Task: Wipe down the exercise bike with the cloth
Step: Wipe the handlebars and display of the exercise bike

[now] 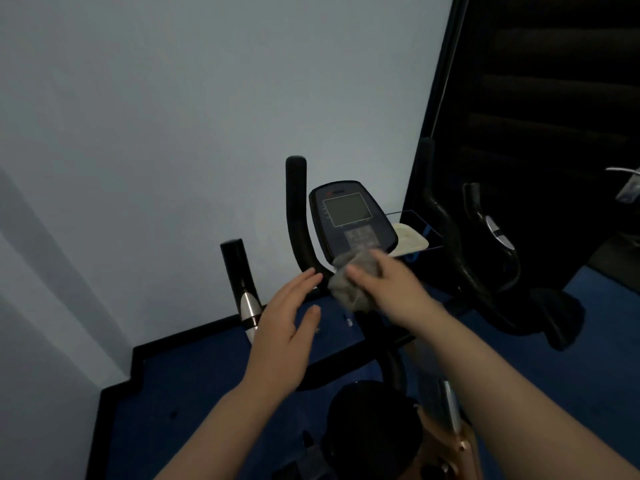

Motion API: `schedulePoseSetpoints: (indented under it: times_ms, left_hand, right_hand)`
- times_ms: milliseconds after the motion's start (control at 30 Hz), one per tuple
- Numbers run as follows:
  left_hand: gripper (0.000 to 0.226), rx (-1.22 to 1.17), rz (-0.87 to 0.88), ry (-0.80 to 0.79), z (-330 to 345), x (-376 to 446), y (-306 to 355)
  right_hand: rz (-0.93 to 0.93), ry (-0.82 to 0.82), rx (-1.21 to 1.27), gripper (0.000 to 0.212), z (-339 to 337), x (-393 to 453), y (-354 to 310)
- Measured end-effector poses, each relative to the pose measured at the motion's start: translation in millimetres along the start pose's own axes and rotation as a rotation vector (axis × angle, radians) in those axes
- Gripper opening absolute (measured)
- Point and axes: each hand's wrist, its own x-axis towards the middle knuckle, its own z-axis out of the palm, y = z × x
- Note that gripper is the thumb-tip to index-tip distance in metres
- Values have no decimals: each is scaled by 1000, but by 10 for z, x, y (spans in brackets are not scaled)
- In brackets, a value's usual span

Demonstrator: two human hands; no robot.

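The right hand (pixel 388 285) grips a bunched grey cloth (pixel 353 282) against the lower edge of the exercise bike's console (pixel 349 220), likely balled to press into the join with the handlebar (pixel 298 216); the left hand (pixel 291 317) hovers beside it, fingers straight and holding nothing, probably ready to steady the bar; a small logo above the screen is too blurred to read.

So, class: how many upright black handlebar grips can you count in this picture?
3: one tall curved black foam grip left of the console, one short black grip with a silver base further left, and one dark grip right of the console. Others may be hidden in the dark.
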Motion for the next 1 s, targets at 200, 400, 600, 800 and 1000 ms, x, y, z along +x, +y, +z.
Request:
schedulePoseSetpoints:
  times_ms: [200,400,600,800,1000]
  left_hand:
    - [40,156,102,74,105,1,-104]
    - [39,89,70,87,95,-36,-96]
    - [39,27,0,95,112,16,-79]
    - [38,79,11,135,232,138,-13]
    - [38,149,22,162,387,82,-28]
  right_hand:
    - [-78,-13,-13,34,148,-335,406]
    - [-17,44,-175,21,195,-227,289]
    - [-71,128,-298,13,42,-500,406]
    - [-64,38,-267,13,12,-369,412]
    - [-79,-32,-157,12,-127,-398,604]
